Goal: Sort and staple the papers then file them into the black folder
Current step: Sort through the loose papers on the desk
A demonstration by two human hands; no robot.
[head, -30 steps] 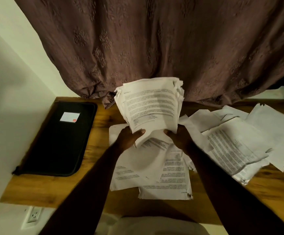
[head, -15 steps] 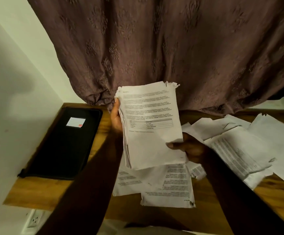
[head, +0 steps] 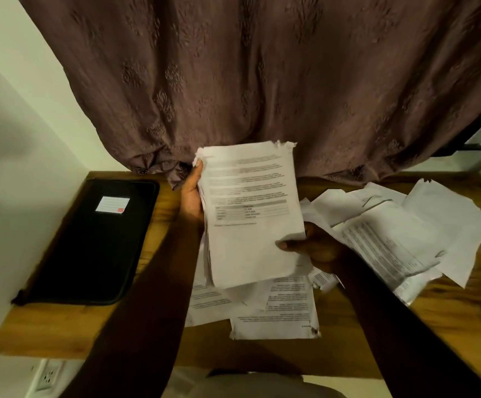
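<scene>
I hold a thick stack of printed papers upright above the wooden desk. My left hand grips the stack's left edge near the top. My right hand pinches its lower right side, thumb on the front page. The top page shows text and a small table; its top right corner is torn. Loose sheets lie on the desk under the stack, and more loose papers spread out to the right. The black folder, closed, with a white label, lies flat at the desk's left end. No stapler is visible.
A brown curtain hangs behind the desk and drapes onto its back edge. A white wall borders the desk on the left. A wall socket sits below the desk's front left corner.
The stack went from both hands holding its bottom edge to my left hand on the left edge and my right hand at the lower right. It now stands squarer and nearer to me.
</scene>
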